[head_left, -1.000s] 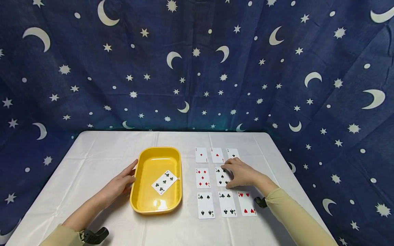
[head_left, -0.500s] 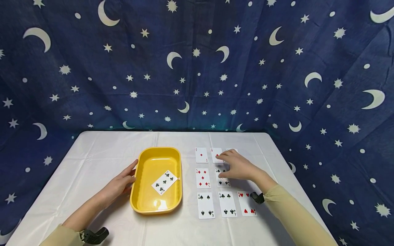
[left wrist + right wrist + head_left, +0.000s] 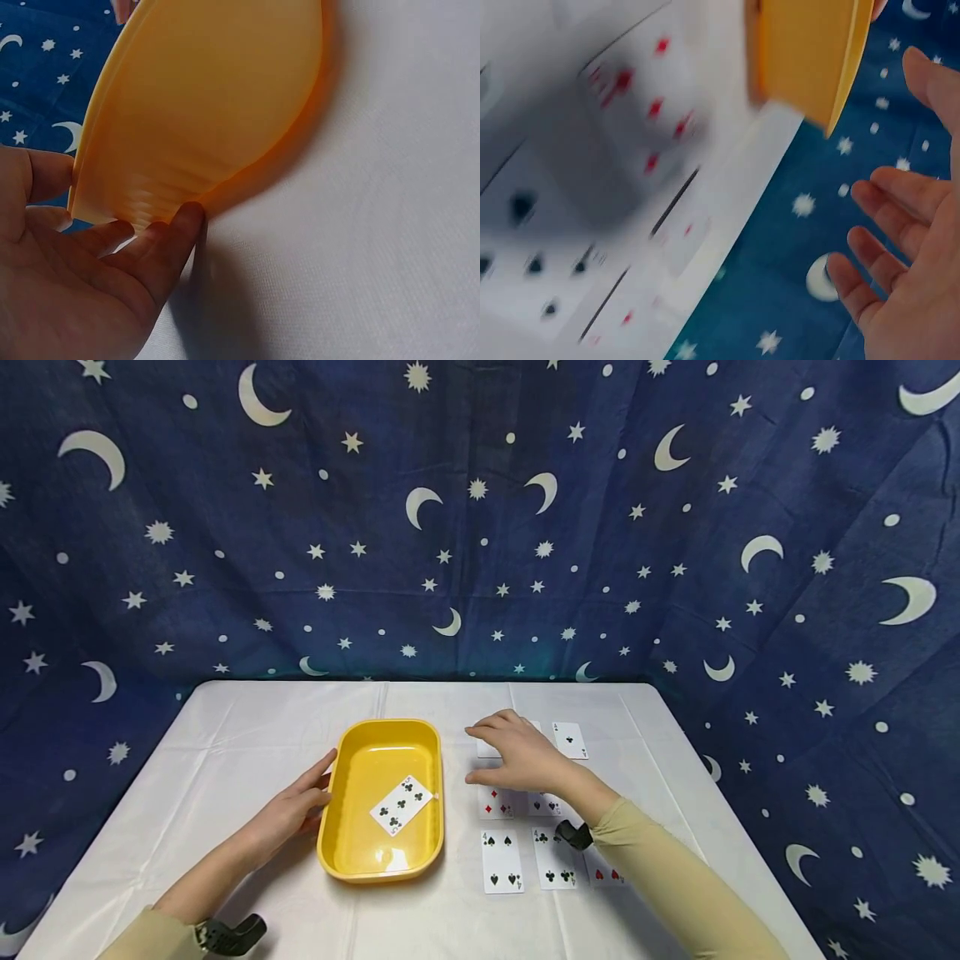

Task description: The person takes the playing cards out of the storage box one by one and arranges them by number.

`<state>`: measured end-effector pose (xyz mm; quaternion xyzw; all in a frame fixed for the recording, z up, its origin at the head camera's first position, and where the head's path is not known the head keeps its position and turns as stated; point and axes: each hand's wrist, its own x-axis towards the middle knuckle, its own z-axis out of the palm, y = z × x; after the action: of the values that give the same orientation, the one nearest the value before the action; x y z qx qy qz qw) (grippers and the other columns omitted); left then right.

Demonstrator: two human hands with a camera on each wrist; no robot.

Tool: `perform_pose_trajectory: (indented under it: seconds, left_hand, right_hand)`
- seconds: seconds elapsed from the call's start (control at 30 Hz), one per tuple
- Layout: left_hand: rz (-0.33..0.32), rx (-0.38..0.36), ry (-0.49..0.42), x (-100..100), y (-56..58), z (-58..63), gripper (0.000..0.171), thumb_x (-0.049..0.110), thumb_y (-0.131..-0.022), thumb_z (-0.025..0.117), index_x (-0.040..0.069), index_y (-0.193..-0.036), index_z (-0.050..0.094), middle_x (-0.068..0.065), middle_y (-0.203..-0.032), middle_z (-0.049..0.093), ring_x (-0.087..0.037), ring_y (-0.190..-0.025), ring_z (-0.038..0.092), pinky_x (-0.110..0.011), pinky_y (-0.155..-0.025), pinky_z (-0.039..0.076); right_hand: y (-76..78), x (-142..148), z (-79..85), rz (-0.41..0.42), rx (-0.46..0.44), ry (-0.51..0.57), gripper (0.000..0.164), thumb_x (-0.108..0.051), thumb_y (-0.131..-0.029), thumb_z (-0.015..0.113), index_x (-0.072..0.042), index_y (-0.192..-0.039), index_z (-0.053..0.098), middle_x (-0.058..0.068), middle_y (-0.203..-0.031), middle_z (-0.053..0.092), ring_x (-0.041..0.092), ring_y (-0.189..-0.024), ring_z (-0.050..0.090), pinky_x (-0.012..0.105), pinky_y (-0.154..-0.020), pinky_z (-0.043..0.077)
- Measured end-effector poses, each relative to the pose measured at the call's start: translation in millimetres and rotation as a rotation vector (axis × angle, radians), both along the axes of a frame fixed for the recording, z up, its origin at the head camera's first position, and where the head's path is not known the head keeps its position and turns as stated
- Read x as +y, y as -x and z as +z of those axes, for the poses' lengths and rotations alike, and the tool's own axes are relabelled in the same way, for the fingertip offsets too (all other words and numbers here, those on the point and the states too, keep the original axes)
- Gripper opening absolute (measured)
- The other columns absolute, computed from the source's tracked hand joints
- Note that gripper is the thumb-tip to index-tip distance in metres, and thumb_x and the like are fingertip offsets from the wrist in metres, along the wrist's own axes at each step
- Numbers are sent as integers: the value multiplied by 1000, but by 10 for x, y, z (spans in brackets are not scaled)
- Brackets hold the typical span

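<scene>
My left hand [image 3: 288,810] touches the left side of a yellow plastic tray [image 3: 327,852]; its fingertips lie against the outer wall [image 3: 195,112] in the left wrist view. One playing card, the five of clubs [image 3: 401,805], lies face up and slanted in the tray. Over the upper left of the laid-out cards hovers my right hand [image 3: 521,756], fingers spread and holding nothing. It partly hides the five of diamonds [image 3: 495,803], the five of spades [image 3: 545,805] and the two red aces. The ace of clubs [image 3: 570,741] shows fully beside it.
Nearest me lie the four of spades [image 3: 502,862], the four of clubs [image 3: 555,864] and the four of hearts [image 3: 604,870], the last partly under my right sleeve. A white cloth [image 3: 247,727] covers the table. Behind it hangs a dark blue curtain [image 3: 480,560] with moons and stars.
My right hand has moved left from the five of spades, with nothing in its grasp, towards the ace and five of diamonds. The left hand, tray and cards stay in place.
</scene>
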<state>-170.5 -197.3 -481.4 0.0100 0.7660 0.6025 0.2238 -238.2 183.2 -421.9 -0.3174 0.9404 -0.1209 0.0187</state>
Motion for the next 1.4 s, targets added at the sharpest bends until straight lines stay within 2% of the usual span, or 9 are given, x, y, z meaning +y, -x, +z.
perform_pose_trajectory:
  seconds: [0.3, 0.47, 0.57, 0.7, 0.87, 0.97, 1.1, 1.23, 1.4]
  left_hand:
    - [15, -9, -23, -2, 10, 3, 73, 17, -105, 44, 31, -166, 8, -23, -167, 18, -43, -147, 32, -58, -111, 38]
    - [14, -14, -27, 1, 13, -7, 73, 16, -105, 44, 30, -166, 8, -23, -167, 17, -44, -148, 31, -59, -112, 36]
    - [13, -14, -29, 2, 15, -8, 72, 16, -105, 43, 30, -166, 7, -23, -167, 16, -44, -148, 31, -60, -113, 36]
    - [11, -10, -34, -3, 13, -6, 72, 16, -105, 42, 29, -166, 7, -24, -167, 16, -44, -149, 29, -60, -114, 34]
    - [6, -5, -32, -6, 7, -4, 72, 16, -105, 42, 29, -166, 7, -24, -167, 15, -44, -149, 29, -60, -113, 35]
    - [2, -1, -31, -7, 8, -6, 72, 16, -105, 42, 29, -166, 6, -24, -167, 16, -43, -148, 30, -58, -113, 37]
    - [2, -3, -38, -10, 10, -13, 72, 16, -105, 42, 29, -166, 6, -24, -167, 15, -43, -148, 30, -59, -113, 35]
    - [5, -7, -43, -8, 10, -20, 72, 16, -105, 42, 29, -166, 7, -24, -167, 15, -43, -149, 28, -61, -114, 32]
    - [0, 1, -41, -9, 13, -29, 72, 17, -105, 43, 30, -166, 6, -24, -167, 16, -43, -149, 30, -60, -114, 34]
  right_hand:
    - [-163, -548, 45, 94, 29, -36, 81, -69, -85, 67, -17, -146, 58, -2, -142, 57, 21, -132, 43, 46, -109, 39]
    - [-230, -778, 7, 120, 76, -148, 77, -71, -87, 63, -17, -142, 62, -2, -138, 60, 21, -127, 46, 41, -105, 41]
    - [-255, -899, -59, 130, 140, -247, 69, -74, -88, 59, -18, -125, 72, -4, -122, 66, 20, -117, 49, 38, -100, 41]
    - [-286, -1062, -170, 135, 216, -368, 58, -78, -87, 55, -23, -87, 73, -6, -94, 64, 19, -97, 48, 36, -91, 40]
    - [-304, -1266, -300, 96, 217, -511, 62, -83, -85, 51, -25, -71, 68, -4, -84, 59, 20, -93, 46, 37, -90, 35]
    - [-324, -1364, -351, 74, 189, -599, 65, -86, -84, 46, -28, -73, 73, -3, -85, 60, 20, -97, 45, 38, -91, 33]
    - [-357, -1427, -398, 67, 180, -669, 69, -90, -82, 41, -32, -87, 79, -3, -93, 62, 20, -104, 45, 41, -99, 32]
    - [-357, -1438, -442, 60, 193, -679, 74, -91, -79, 45, -29, -104, 79, -4, -104, 63, 19, -108, 47, 41, -106, 31]
    - [-323, -1417, -449, 76, 176, -665, 84, -87, -80, 50, -23, -132, 67, -5, -116, 60, 17, -113, 47, 40, -106, 33]
